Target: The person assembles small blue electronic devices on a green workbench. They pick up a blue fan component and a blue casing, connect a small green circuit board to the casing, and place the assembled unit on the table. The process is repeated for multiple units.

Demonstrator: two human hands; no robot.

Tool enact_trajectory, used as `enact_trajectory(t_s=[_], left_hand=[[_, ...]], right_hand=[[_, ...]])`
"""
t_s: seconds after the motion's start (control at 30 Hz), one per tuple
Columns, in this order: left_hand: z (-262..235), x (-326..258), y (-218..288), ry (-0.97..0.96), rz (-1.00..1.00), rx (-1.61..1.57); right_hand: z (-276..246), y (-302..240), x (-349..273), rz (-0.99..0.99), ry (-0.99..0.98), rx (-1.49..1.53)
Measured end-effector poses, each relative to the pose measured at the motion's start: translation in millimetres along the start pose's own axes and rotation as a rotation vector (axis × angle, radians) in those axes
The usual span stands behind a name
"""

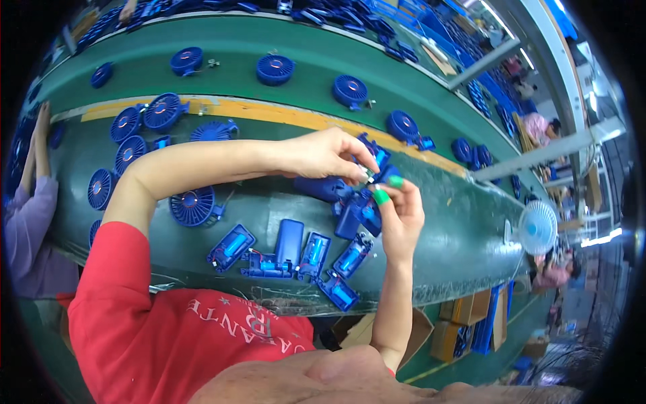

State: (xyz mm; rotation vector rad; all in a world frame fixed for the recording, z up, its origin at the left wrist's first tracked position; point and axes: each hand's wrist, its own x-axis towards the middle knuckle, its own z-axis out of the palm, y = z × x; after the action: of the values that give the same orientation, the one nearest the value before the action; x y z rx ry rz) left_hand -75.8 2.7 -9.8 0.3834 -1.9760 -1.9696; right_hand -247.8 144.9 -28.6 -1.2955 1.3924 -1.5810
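My left hand (330, 156) reaches in from the left over the green work surface, thumb and fingers closed in a pinch. A small white piece (369, 178), perhaps a connector, shows at its fingertips. My right hand (402, 214), with green covers on two fingertips, pinches close beside it; what it grips is too small to make out. Under both hands lies a cluster of blue plastic housings (348, 219), partly hidden by my fingers. Nearer to me are several open blue housings (313, 254) with light blue cylindrical cells inside, and a closed blue housing (289, 239).
Blue round fan heads (192, 205) lie left of my hands, some behind my left forearm. Beyond a yellow edge strip (269, 111), more fan heads (274, 69) sit spaced along a green belt (229, 44). A small fan (538, 227) stands right. A co-worker's purple sleeve (30, 225) is far left.
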Motion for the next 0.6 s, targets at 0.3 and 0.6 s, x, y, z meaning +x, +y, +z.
enact_trajectory(t_s=[0.3,0.6], left_hand=[[1.9,-3.2,-4.7,-0.059,-0.034,-0.001],[4.4,-4.1,-12.0,-0.068,-0.019,-0.051]], right_hand=[[7.6,-17.7,-3.7,-0.178,-0.033,-0.426],[5.8,-26.1,-6.3,-0.216,-0.094,-0.549]])
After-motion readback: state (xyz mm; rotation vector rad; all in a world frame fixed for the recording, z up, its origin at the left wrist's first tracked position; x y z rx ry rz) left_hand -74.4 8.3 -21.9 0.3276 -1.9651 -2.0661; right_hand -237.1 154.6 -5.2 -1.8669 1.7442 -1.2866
